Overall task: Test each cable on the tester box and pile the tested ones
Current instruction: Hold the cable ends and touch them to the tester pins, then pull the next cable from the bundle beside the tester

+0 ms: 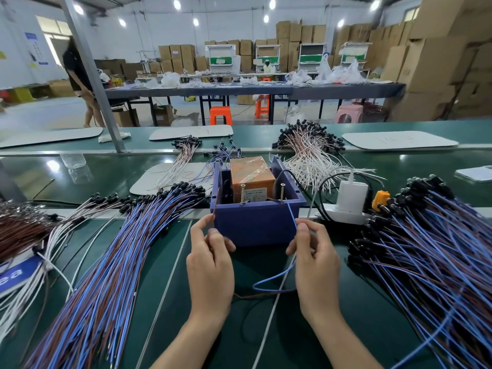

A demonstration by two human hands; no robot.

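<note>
I am pinching the cable point(269, 282) by its brown lead point(215, 206) in my left hand point(210, 265) and by its blue lead point(291, 214) in my right hand point(316, 259). Both ends are pointing up just beyond my fingers point(201, 227), at the tester box point(255, 230).

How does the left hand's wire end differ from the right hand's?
The left hand pinches a brown wire end; the right hand pinches a blue wire end. The brown one rises beside the tester box, short of the left screw; the blue one ends by the right screw. Both point up.
</note>
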